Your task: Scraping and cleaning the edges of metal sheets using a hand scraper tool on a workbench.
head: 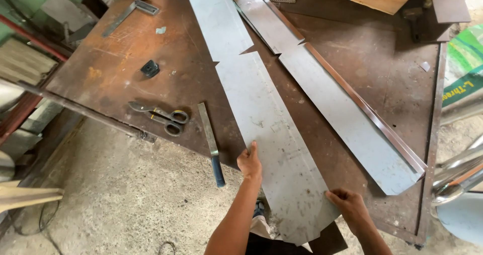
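On a rusty brown tabletop (126,68) in a workshop, a person grips the near end of a long grey metal sheet (261,119) with both bare hands. The left hand (250,163) is closed on the sheet's left edge, thumb on top and fingers tucked beneath. The right hand (348,203) is closed on the right edge closer to the rounded near end, knuckles up. The sheet runs lengthwise away from the person across the tabletop, a notch cut into each side partway along, and its near end overhangs the table's edge above the concrete floor (115,194).

Just to the right lies a second long sheet (347,119) with a folded, reddish-brown lip along its far side, apart from the first. Left of the held sheet, a flat file with a dark handle (211,143) lies near its edge, and tin snips (160,117) rest beside that. Farther off sit a small black object (149,68) and a steel square (130,14) at the tabletop's far left corner. Shiny metal tubes (460,172) lean at the right.
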